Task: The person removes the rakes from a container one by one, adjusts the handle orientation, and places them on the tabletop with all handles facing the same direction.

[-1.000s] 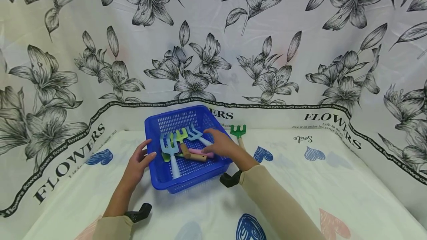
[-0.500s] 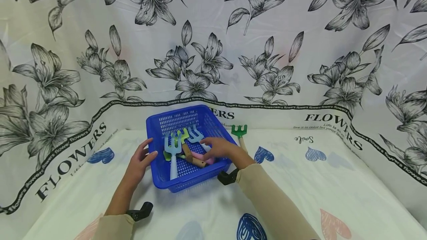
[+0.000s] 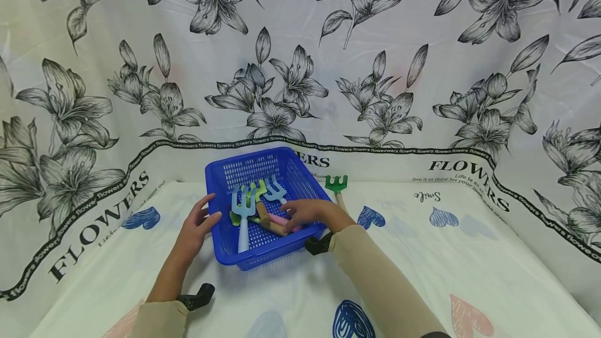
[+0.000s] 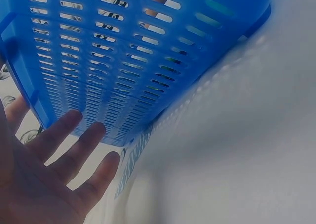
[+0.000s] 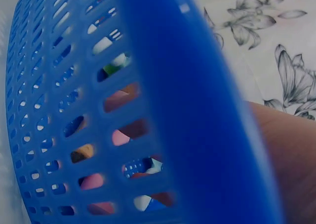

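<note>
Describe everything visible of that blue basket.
The blue basket is rectangular and looks plastic, with a solid rim, slotted walls and a perforated floor. It sits open side up, skewed, on the printed cloth, holding light-blue forks and wooden handles among other pieces. The left hand is at its left rim; the right hand reaches inside.

Your left hand point(image 3: 193, 227) at the left of the basket point(image 3: 267, 252), your right hand point(image 3: 307, 212) in its right part, forks point(image 3: 243, 212) inside between them, another fork point(image 3: 336, 184) beyond your right wrist point(image 3: 340, 219), curtain point(image 3: 324, 124) behind.
</note>
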The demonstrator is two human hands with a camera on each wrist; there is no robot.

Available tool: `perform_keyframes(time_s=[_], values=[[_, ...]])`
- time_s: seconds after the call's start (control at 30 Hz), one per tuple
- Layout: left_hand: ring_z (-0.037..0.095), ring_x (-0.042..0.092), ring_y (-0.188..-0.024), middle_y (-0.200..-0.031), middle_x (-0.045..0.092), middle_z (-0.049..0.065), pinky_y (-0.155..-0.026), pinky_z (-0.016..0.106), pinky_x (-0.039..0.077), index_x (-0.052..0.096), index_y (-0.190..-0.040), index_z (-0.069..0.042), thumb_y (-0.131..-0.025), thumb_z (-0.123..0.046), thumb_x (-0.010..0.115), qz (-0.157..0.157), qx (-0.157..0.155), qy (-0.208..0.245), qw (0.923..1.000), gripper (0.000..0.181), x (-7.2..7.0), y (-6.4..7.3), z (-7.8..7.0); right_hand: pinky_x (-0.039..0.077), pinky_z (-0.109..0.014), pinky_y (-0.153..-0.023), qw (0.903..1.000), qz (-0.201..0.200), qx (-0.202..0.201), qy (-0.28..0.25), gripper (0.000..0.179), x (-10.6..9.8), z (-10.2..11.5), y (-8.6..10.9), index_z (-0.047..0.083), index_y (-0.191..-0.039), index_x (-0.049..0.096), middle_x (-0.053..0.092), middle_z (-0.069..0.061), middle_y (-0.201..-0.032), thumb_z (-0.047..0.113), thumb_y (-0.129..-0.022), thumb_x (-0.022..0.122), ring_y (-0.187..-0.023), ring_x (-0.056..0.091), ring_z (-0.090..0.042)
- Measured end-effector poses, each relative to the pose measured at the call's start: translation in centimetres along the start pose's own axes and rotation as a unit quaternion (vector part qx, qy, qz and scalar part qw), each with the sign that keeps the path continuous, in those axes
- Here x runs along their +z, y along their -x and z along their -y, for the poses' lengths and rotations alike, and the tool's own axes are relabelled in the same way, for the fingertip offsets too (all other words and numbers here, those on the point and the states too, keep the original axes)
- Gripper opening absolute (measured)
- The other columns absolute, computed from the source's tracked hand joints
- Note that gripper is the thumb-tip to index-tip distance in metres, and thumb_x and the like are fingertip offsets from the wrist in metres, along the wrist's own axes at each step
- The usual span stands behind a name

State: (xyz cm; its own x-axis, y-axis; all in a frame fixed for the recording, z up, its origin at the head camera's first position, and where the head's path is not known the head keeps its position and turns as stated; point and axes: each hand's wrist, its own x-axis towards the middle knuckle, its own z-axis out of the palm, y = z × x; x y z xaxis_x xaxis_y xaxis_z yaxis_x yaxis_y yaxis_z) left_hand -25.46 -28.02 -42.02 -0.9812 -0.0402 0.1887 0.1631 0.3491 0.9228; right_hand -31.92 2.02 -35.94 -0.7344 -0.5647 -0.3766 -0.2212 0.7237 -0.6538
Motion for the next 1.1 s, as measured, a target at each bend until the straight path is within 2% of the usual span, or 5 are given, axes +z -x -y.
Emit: perform_keyframes(time_s=[0.3, 0.57, 0.9, 1.0, 1.1], values=[[0.048, 0.036, -0.134, -0.151, 0.029, 0.027, -0.1, 0.06, 0.037, 0.02, -0.156, -0.02, -0.098, -0.046, 0.052, 0.001, -0.002, -0.002, 1.0, 0.071, 0.01, -0.04, 0.03, 0.035, -0.052, -0.107, 0.9996, -0.007, -0.027, 0.0, 0.066, 0.12, -0.13, -0.29, 0.012, -0.145, 0.045, 0.053, -0.013, -0.138, 0.029, -0.087, 0.073, -0.129, 0.045, -0.031], [0.048, 0.034, -0.134, -0.151, 0.029, 0.027, -0.101, 0.061, 0.035, 0.02, -0.156, -0.02, -0.098, -0.045, 0.052, 0.002, -0.003, 0.0, 1.0, 0.071, -0.05, 0.03, -0.09, 0.041, -0.048, -0.102, 0.9934, -0.09, -0.069, 0.017, 0.058, 0.26, 0.01, -0.01, 0.011, -0.14, 0.052, 0.06, -0.011, -0.128, 0.021, -0.087, 0.074, -0.124, 0.049, -0.029], [0.048, 0.034, -0.134, -0.151, 0.029, 0.027, -0.101, 0.061, 0.036, 0.02, -0.156, -0.022, -0.099, -0.041, 0.052, 0.004, 0.003, 0.001, 1.0, 0.068, -0.15, -0.14, -0.05, 0.049, -0.034, -0.087, 0.9674, -0.22, -0.112, 0.06, 0.037, 0.23, 0.09, 0.58, 0.011, -0.123, 0.065, 0.067, -0.002, -0.108, 0.003, -0.087, 0.07, -0.104, 0.058, -0.018], [0.048, 0.034, -0.135, -0.152, 0.028, 0.026, -0.101, 0.061, 0.035, 0.019, -0.156, -0.022, -0.099, -0.042, 0.052, 0.003, 0.0, -0.002, 1.0, 0.069, -0.14, -0.09, -0.04, 0.051, -0.034, -0.084, 0.9636, -0.234, -0.11, 0.067, 0.031, 0.28, 0.06, 0.5, 0.008, -0.119, 0.068, 0.067, -0.001, -0.103, 0.003, -0.088, 0.069, -0.098, 0.06, -0.018], [0.047, 0.033, -0.135, -0.154, 0.027, 0.024, -0.102, 0.06, 0.034, 0.018, -0.157, -0.024, -0.098, -0.045, 0.052, 0.001, -0.005, -0.005, 1.0, 0.071, -0.01, 0.01, -0.01, 0.05, -0.037, -0.088, 0.969, -0.216, -0.102, 0.063, 0.032, 0.38, 0.05, 0.48, 0.006, -0.119, 0.067, 0.067, -0.006, -0.108, 0.004, -0.087, 0.07, -0.103, 0.06, -0.022]])
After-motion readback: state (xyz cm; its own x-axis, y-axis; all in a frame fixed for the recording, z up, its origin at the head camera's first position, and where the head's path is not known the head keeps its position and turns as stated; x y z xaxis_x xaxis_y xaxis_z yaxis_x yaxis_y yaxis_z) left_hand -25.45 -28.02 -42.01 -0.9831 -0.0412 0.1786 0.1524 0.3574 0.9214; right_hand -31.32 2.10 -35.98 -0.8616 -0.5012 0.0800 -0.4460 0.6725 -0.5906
